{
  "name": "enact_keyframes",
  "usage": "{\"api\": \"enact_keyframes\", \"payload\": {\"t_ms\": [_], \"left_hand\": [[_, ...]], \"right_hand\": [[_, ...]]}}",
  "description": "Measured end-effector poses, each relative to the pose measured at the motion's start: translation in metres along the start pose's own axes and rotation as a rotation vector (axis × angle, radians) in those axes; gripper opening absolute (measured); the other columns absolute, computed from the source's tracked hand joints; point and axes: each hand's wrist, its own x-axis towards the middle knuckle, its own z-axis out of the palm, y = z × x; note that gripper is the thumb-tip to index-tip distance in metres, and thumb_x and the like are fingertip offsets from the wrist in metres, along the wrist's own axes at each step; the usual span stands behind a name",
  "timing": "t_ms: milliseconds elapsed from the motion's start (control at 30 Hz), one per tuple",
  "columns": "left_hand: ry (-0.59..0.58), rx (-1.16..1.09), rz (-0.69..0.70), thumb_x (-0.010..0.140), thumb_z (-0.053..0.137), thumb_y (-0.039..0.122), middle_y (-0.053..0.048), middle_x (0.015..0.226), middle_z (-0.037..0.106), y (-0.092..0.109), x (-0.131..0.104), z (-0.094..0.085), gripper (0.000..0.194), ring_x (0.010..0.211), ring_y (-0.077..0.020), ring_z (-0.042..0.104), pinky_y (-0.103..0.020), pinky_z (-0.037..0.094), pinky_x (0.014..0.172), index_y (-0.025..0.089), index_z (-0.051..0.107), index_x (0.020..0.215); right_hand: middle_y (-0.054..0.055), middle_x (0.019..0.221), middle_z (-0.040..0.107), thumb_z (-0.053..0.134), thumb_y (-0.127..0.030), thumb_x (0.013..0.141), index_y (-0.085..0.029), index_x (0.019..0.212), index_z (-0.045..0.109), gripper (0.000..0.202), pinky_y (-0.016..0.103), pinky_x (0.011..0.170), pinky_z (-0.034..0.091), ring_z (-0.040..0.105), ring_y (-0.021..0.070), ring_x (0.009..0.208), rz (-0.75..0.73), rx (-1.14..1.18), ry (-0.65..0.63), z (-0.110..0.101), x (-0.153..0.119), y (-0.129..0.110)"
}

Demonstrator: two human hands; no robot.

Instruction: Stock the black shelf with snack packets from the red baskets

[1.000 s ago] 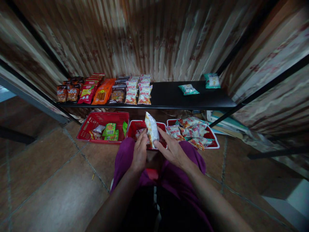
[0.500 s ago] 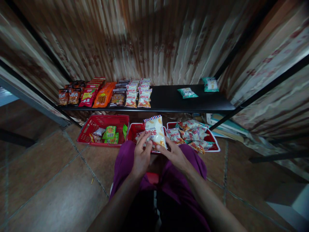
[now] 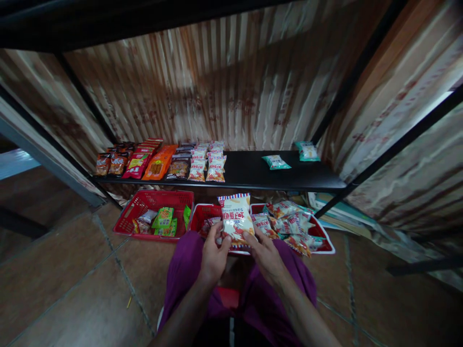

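Observation:
A cream snack bag [image 3: 238, 218] with a striped top edge is held upright between my two hands, over the middle red basket [image 3: 197, 218]. My left hand [image 3: 214, 253] grips its lower left corner, thumb in front. At the lower right, my right hand [image 3: 265, 253] pinches it the same way. Behind, on a black shelf [image 3: 242, 168], stand rows of similar cream bags [image 3: 216, 168]. Left of them are dark bags [image 3: 179, 166], orange bags [image 3: 159, 163], red bags [image 3: 137, 163] and brown bags [image 3: 117, 163].
Two teal bags lie toward the shelf's right side, one [image 3: 276, 162] nearer and one [image 3: 307, 151] farther back. The left red basket [image 3: 135, 205] holds green packs [image 3: 164, 219]. The right basket [image 3: 327, 243] is heaped with bags. Black shelf posts [image 3: 376, 164] rise at both sides.
The view has tilted up, so the shelf and baskets sit lower in the picture. The cream bag is turned to face me more squarely, and my left fingers have moved down to its lower corner.

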Motion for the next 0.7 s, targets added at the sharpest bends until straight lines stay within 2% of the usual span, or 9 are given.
{"api": "enact_keyframes", "payload": {"t_ms": [133, 267, 333, 533, 700], "left_hand": [[-0.054, 0.010, -0.021, 0.072, 0.069, 0.025, -0.009, 0.111, 0.066, 0.003, -0.002, 0.006, 0.047, 0.096, -0.0195, 0.064, -0.031, 0.051, 0.083, 0.022, 0.055, 0.116], [-0.044, -0.025, -0.028, 0.071, 0.069, 0.027, -0.010, 0.106, 0.065, 0.009, -0.003, 0.008, 0.051, 0.087, -0.0186, 0.064, -0.025, 0.052, 0.064, 0.019, 0.053, 0.118], [-0.037, -0.042, -0.023, 0.071, 0.069, 0.028, -0.010, 0.104, 0.064, 0.011, -0.002, 0.008, 0.051, 0.084, -0.0178, 0.064, -0.023, 0.051, 0.061, 0.018, 0.053, 0.118], [-0.025, -0.045, -0.032, 0.072, 0.067, 0.028, -0.011, 0.103, 0.065, 0.000, 0.011, 0.008, 0.050, 0.082, -0.0176, 0.064, -0.025, 0.052, 0.063, 0.016, 0.053, 0.119], [-0.038, -0.043, -0.008, 0.072, 0.067, 0.029, -0.011, 0.109, 0.066, -0.010, 0.043, 0.018, 0.043, 0.093, -0.0214, 0.065, -0.030, 0.053, 0.077, 0.018, 0.058, 0.113]], "right_hand": [[0.009, 0.092, 0.072, 0.076, -0.052, 0.060, -0.020, 0.091, 0.068, 0.045, 0.042, 0.073, 0.055, 0.067, 0.0269, 0.080, 0.020, 0.060, 0.027, 0.001, -0.002, -0.010], [0.008, 0.090, 0.072, 0.078, -0.048, 0.058, -0.021, 0.086, 0.068, 0.040, 0.040, 0.068, 0.055, 0.067, 0.0262, 0.078, 0.047, 0.099, 0.053, 0.001, -0.003, -0.015], [0.007, 0.090, 0.072, 0.077, -0.048, 0.060, -0.022, 0.087, 0.068, 0.039, 0.041, 0.070, 0.055, 0.067, 0.0260, 0.079, 0.047, 0.089, 0.041, 0.001, -0.002, -0.014], [0.007, 0.092, 0.072, 0.070, -0.052, 0.068, -0.021, 0.092, 0.068, 0.039, 0.044, 0.082, 0.051, 0.066, 0.0287, 0.086, -0.005, -0.106, 0.055, -0.009, 0.009, -0.004], [0.009, 0.097, 0.072, 0.067, -0.054, 0.070, -0.020, 0.097, 0.067, 0.044, 0.045, 0.082, 0.051, 0.065, 0.0313, 0.092, -0.031, -0.241, 0.031, -0.021, 0.038, -0.010]]}}
